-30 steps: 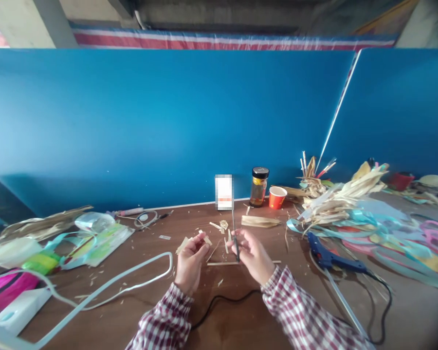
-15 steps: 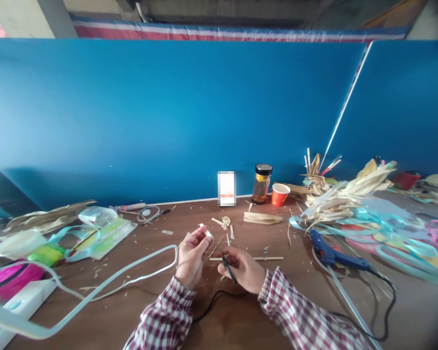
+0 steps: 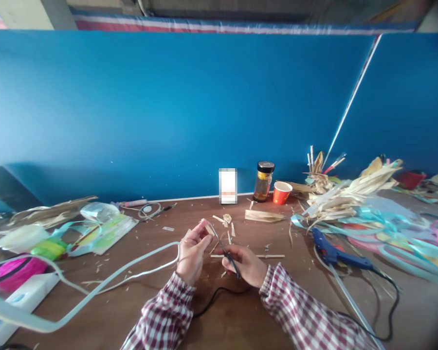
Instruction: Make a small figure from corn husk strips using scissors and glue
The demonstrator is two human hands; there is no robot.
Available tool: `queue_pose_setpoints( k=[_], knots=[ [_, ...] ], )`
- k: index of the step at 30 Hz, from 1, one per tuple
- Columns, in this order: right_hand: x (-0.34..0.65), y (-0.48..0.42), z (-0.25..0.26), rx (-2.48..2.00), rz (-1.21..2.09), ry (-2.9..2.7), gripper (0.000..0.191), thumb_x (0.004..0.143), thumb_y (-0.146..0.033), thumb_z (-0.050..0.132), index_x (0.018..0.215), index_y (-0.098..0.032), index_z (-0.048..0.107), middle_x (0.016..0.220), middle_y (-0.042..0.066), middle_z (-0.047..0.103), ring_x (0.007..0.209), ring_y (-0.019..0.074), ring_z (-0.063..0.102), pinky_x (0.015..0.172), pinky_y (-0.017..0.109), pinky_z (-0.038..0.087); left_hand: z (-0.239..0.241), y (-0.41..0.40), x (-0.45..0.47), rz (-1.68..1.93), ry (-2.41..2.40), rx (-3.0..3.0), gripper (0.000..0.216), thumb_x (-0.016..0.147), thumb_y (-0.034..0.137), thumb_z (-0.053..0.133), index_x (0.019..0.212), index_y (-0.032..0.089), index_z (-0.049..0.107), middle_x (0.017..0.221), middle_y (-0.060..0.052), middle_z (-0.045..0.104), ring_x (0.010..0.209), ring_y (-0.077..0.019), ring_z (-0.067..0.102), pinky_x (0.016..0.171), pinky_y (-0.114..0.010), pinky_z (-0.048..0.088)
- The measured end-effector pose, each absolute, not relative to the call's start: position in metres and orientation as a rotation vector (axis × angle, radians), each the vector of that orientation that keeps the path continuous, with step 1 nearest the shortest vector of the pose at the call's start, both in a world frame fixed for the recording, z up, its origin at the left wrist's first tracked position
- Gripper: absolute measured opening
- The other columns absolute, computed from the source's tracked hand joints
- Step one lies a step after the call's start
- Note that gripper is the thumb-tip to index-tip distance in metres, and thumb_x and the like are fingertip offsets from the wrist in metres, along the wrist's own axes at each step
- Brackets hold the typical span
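My left hand (image 3: 192,253) is closed, pinching a small pale strip (image 3: 209,227), possibly corn husk, between thumb and fingertips. Fingers of my right hand (image 3: 246,265) wrap round slim scissors (image 3: 232,261) with dark handles. Their thin metal blades point up and left, with the tips at the pale strip; whether they touch it I cannot tell. Behind the right hand a thin pale stick (image 3: 273,256) lies on the brown table (image 3: 149,311). Small husk scraps (image 3: 227,219) are scattered just beyond both hands.
A blue glue gun (image 3: 337,253) with a black cord lies right, near ribbons (image 3: 383,228) and a husk pile (image 3: 336,204). A lidded jar (image 3: 264,182) and red paper cup (image 3: 282,193) stand behind. Leftward are a white looped tube (image 3: 124,269), a power strip (image 3: 25,301) and a pink pouch (image 3: 18,273).
The scissors have swung up and left, their blades now reaching the strip in my left fingers. My left hand has turned slightly. The view has shifted a little.
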State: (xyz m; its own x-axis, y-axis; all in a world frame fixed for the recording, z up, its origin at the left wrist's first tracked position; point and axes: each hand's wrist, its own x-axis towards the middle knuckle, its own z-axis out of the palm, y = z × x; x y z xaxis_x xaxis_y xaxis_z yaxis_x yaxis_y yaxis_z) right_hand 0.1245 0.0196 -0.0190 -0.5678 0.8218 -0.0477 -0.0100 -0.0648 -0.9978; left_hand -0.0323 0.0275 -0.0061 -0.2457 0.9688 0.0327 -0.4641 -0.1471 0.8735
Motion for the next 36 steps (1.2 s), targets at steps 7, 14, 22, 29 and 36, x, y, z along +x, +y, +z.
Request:
queue_pose_setpoints(
  k=[7, 14, 22, 29, 36],
  knots=[
    [0.126, 0.020, -0.019, -0.927, 1.714, -1.563, 0.047, 0.069, -0.055, 0.064, 0.096, -0.017, 0.062, 0.060, -0.004, 0.050, 0.053, 0.0087, 0.046, 0.053, 0.023, 0.039, -0.009, 0.028, -0.033, 1.633, 0.954, 0.843, 0.048, 0.060, 0.018, 0.075, 0.107, 0.018, 0.065, 0.101, -0.007, 0.067, 0.085, -0.0147, 0.060, 0.079, -0.027, 0.045],
    [0.124, 0.018, -0.012, -0.922, 1.724, -1.560, 0.047, 0.065, -0.054, 0.067, 0.094, -0.018, 0.062, 0.057, -0.005, 0.049, 0.051, 0.0087, 0.045, 0.053, 0.024, 0.038, -0.012, 0.031, -0.036, 1.649, 1.049, 0.941, 0.047, 0.061, 0.018, 0.074, 0.107, 0.017, 0.065, 0.094, -0.007, 0.067, 0.080, -0.0148, 0.060, 0.073, -0.025, 0.047],
    [0.125, 0.019, -0.013, -0.909, 1.757, -1.518, 0.046, 0.065, -0.053, 0.068, 0.093, -0.016, 0.061, 0.056, -0.005, 0.048, 0.049, 0.0080, 0.043, 0.051, 0.023, 0.037, -0.004, 0.028, -0.034, 1.624, 1.085, 0.928, 0.047, 0.059, 0.017, 0.074, 0.105, 0.015, 0.065, 0.087, -0.005, 0.066, 0.076, -0.0129, 0.058, 0.071, -0.025, 0.047],
    [0.126, 0.017, -0.007, -0.973, 1.709, -1.581, 0.047, 0.064, -0.054, 0.067, 0.093, -0.017, 0.063, 0.056, -0.004, 0.052, 0.049, 0.0095, 0.048, 0.050, 0.024, 0.037, -0.006, 0.029, -0.034, 1.640, 1.074, 0.880, 0.044, 0.057, 0.016, 0.075, 0.101, 0.016, 0.067, 0.091, -0.006, 0.068, 0.079, -0.0155, 0.060, 0.074, -0.027, 0.046],
    [0.125, 0.016, -0.003, -1.001, 1.711, -1.576, 0.047, 0.063, -0.054, 0.068, 0.090, -0.017, 0.063, 0.057, -0.004, 0.053, 0.051, 0.0097, 0.048, 0.051, 0.024, 0.039, -0.008, 0.029, -0.034, 1.616, 1.077, 0.912, 0.048, 0.059, 0.017, 0.073, 0.106, 0.013, 0.064, 0.089, -0.007, 0.068, 0.078, -0.0151, 0.060, 0.073, -0.027, 0.048]
  ],
)
